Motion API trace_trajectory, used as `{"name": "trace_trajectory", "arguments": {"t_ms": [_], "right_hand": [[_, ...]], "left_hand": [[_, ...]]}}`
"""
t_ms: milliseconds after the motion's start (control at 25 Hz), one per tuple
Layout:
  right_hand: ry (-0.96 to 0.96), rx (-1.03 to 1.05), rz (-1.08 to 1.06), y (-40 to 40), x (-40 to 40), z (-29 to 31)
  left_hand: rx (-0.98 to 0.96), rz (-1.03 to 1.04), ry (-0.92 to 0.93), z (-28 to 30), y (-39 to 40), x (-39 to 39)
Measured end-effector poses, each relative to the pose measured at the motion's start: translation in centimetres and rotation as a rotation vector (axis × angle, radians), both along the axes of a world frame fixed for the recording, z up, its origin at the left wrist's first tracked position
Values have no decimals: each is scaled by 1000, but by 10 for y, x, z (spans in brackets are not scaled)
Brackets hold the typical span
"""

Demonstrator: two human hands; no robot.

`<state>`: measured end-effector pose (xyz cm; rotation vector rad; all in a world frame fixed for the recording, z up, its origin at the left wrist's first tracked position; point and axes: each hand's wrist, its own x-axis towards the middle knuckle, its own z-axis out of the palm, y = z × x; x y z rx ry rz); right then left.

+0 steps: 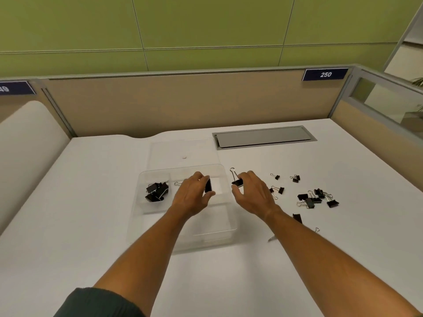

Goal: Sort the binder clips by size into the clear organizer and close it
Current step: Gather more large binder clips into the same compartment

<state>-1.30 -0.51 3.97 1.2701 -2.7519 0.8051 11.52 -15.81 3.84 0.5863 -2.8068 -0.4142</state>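
A white desk with a grey cable hatch, a partition sign reading 250.

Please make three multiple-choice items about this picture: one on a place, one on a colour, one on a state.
1. Where does the pile of sorted clips lie in the clear organizer?
A. far left compartment
B. near right compartment
C. on the lid

2. What colour are the clip bodies?
A. red
B. black
C. white

3. What is the state of the organizer's lid?
A. shut
B. open, lying behind the box
C. held in the right hand

Answers: 1 A, the pile sits in the far left section. 2 B, the loose clips on the desk are black like the pile. 3 B, the clear lid lies flat behind the compartments.
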Motion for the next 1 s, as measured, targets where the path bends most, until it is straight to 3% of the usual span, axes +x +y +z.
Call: {"name": "trace_trajectory", "arguments": {"t_ms": [360, 640, 1000], "right_hand": [[18, 12, 60, -49, 22, -12], [23, 73, 56, -60, 25, -23], [7, 104, 145, -95, 46, -22]], "left_hand": [[8, 132, -77, -14, -50, 18], [34, 95, -93, -27, -63, 9], [-71, 142, -189, -30, -79, 43]]}}
